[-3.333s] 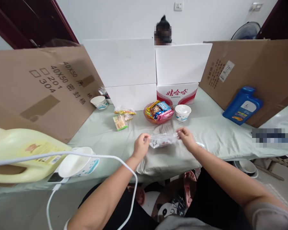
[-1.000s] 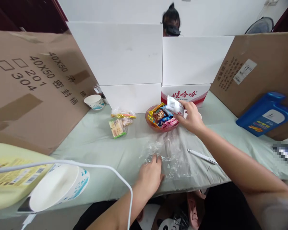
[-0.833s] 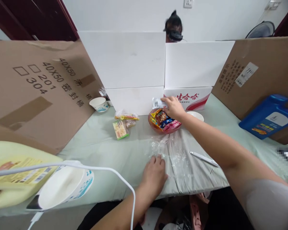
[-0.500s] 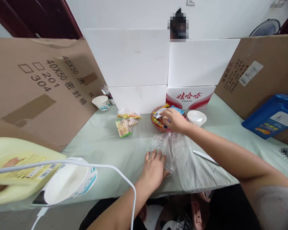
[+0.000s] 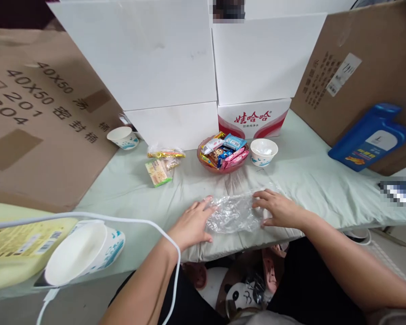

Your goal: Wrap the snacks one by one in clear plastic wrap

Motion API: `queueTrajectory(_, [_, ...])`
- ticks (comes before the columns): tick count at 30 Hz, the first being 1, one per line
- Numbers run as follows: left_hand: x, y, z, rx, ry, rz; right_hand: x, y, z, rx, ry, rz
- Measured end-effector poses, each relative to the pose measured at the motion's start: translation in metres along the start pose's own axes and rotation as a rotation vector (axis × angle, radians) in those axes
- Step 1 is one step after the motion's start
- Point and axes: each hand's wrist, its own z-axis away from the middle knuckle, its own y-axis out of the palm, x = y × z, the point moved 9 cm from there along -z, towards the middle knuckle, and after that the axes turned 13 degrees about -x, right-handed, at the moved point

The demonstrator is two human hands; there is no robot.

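Observation:
A crinkled clear plastic bag [image 5: 235,215] lies flat near the table's front edge, between my two hands. My left hand [image 5: 192,223] rests at its left side, fingers spread and touching the film. On the opposite side my right hand [image 5: 278,210] is open too, its fingertips on the bag's right edge and thumb held apart. Behind the bag stands a pink bowl [image 5: 225,171] heaped with wrapped snacks [image 5: 223,150] in blue, pink, white and yellow packets. Right of it is a small paper bowl [image 5: 264,158] with clear plastic inside.
Left of centre lie snack packets [image 5: 158,173]. Another paper bowl [image 5: 123,137] stands behind them. A white cable [image 5: 122,219] crosses over a large paper bowl [image 5: 101,255] beside a yellow jug [image 5: 23,243]. White boxes [image 5: 169,126], cardboard sheets [image 5: 54,149] and a blue bottle [image 5: 368,140] border the table.
My right hand has come back from the snack bowl to the bag's right edge. The bag is spread wider, and my left hand's fingers are more open. The view has tilted down.

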Motion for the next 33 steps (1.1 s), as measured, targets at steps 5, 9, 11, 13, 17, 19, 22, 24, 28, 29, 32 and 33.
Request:
queueTrajectory(5, [0.019, -0.007, -0.007, -0.088, -0.215, 0.041, 0.027, -0.003, -0.004, -0.038, -0.13, -0.198])
queueTrajectory(9, [0.032, -0.008, -0.006, -0.085, -0.351, -0.003, 0.028, 0.007, 0.002, 0.078, -0.146, -0.23])
queueTrajectory(11, [0.025, -0.011, -0.005, -0.079, -0.277, -0.007, 0.023, 0.009, 0.005, 0.099, -0.132, -0.21])
queueTrajectory(13, [0.012, -0.012, -0.004, -0.047, -0.13, 0.035, 0.017, 0.005, 0.004, 0.07, -0.1, -0.203])
queueTrajectory(17, [-0.005, 0.0, 0.002, 0.08, 0.063, 0.113, 0.026, -0.004, 0.0, -0.036, -0.129, -0.229])
queueTrajectory(19, [-0.005, 0.004, 0.003, 0.094, 0.08, 0.095, 0.039, -0.001, -0.001, -0.027, -0.193, -0.263])
queueTrajectory(22, [-0.007, 0.003, 0.003, 0.076, 0.101, 0.094, 0.044, 0.007, -0.001, 0.039, -0.219, -0.337])
queueTrajectory(24, [-0.007, -0.002, 0.006, 0.08, 0.093, 0.158, 0.032, 0.008, 0.0, 0.071, -0.145, -0.374])
queueTrajectory(28, [-0.001, 0.001, 0.017, 0.253, -0.078, 0.496, 0.002, 0.01, 0.007, 0.173, 0.027, -0.39])
queueTrajectory(29, [-0.001, 0.005, 0.02, 0.32, -0.129, 0.612, -0.003, 0.011, 0.008, 0.2, 0.062, -0.395])
queueTrajectory(32, [-0.001, 0.014, 0.018, 0.386, -0.216, 0.841, -0.008, 0.017, 0.01, 0.221, 0.155, -0.449])
queueTrajectory(33, [0.002, 0.016, 0.013, 0.348, -0.228, 0.849, -0.007, 0.018, 0.008, 0.197, 0.177, -0.473])
